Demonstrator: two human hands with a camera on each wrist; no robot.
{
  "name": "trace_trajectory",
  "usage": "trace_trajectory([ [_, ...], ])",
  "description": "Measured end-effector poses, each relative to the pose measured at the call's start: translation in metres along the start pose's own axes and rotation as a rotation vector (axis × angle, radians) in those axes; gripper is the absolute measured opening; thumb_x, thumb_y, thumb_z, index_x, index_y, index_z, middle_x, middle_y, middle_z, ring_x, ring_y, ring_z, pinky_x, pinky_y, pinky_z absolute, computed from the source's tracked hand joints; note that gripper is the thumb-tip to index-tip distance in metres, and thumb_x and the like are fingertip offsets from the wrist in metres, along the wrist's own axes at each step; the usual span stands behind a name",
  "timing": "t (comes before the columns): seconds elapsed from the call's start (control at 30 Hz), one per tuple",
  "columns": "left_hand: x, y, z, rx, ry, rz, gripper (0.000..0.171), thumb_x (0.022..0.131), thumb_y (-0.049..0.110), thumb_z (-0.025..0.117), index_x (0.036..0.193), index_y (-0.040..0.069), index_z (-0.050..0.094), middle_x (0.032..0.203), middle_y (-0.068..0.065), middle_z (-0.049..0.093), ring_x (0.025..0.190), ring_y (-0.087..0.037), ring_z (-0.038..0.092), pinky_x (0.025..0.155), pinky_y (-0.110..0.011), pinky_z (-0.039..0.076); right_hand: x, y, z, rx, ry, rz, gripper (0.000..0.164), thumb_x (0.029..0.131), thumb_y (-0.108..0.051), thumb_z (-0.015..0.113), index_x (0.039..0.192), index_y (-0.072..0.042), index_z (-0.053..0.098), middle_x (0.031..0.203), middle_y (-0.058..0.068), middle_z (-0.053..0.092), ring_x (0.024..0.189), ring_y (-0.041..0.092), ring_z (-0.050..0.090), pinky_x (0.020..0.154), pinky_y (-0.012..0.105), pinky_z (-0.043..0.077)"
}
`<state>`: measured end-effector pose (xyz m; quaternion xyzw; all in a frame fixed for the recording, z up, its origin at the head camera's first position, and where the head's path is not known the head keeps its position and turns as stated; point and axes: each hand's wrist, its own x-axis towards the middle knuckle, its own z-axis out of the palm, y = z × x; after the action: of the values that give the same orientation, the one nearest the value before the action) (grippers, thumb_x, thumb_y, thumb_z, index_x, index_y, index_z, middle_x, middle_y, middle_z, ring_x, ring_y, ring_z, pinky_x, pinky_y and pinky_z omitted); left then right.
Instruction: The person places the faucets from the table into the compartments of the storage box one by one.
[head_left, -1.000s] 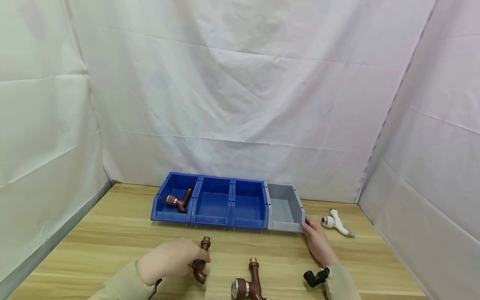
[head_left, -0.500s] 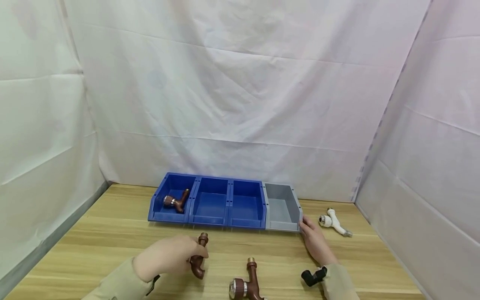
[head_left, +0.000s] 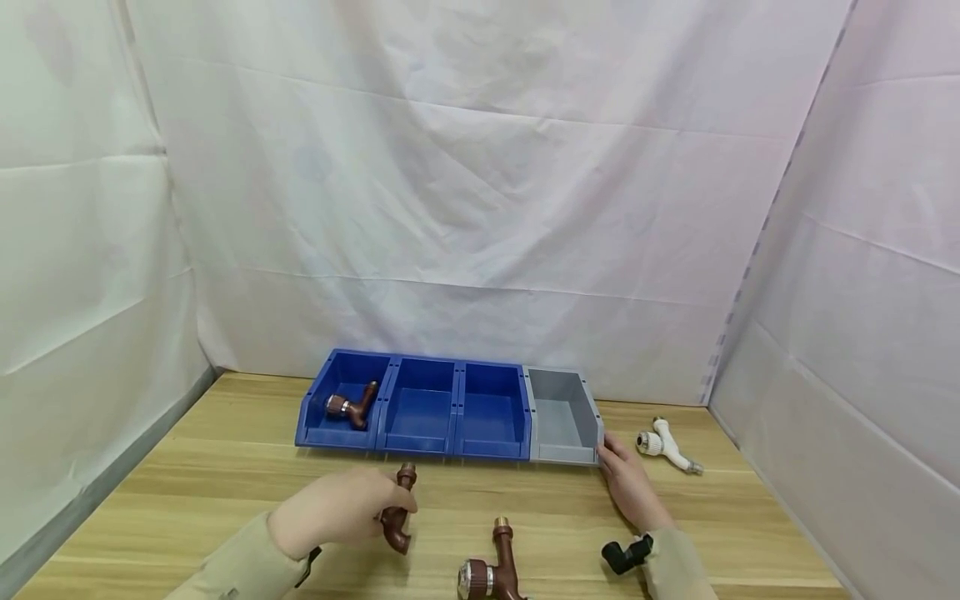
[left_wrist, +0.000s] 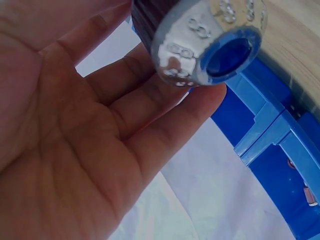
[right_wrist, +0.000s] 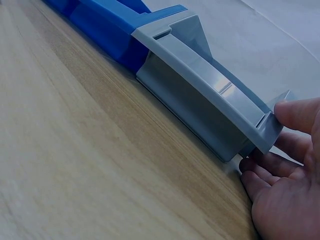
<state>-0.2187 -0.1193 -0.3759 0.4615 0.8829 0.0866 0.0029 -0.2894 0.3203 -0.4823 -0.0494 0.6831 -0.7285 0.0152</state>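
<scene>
A brown tap (head_left: 395, 525) is held by my left hand (head_left: 341, 510), between thumb and fingers, in front of the bins. In the left wrist view the tap's knob (left_wrist: 182, 55), with its silvery face and blue centre, lies against the fingers. My right hand (head_left: 633, 483) grips the front right corner of the grey bin (head_left: 564, 454); in the right wrist view the thumb lies on the bin's edge and the other fingers are below it. Another brown tap (head_left: 506, 562) lies on the table between the hands, partly cut off by the frame's bottom edge.
Several blue bins (head_left: 417, 446) stand joined in a row with the grey one. The leftmost holds a brown tap (head_left: 358, 414). A white tap (head_left: 671, 446) lies right of the grey bin. By the right sleeve is a black elbow-shaped piece (head_left: 627, 554). White cloth (head_left: 480, 183) hangs around the table.
The brown tap in my left hand has risen slightly towards the bins. My right hand keeps its grip on the grey bin. The head view has shifted a little.
</scene>
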Motion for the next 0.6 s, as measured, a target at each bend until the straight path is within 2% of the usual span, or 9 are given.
trace_trajectory([
  [0.6,0.0055,-0.0058,-0.0009,0.005,0.002,0.002,0.039,0.068,-0.001,0.082,0.102,0.018,0.073,0.092,0.009,0.068,0.079,-0.005,0.061,0.068,-0.026,0.052,0.001,0.0011,0.0021,0.035,0.021,-0.015,0.055,0.105,-0.007,0.037,0.151,0.01,0.012,0.158,0.024,0.008,0.145,0.028,0.008,0.116,0.038,0.012],
])
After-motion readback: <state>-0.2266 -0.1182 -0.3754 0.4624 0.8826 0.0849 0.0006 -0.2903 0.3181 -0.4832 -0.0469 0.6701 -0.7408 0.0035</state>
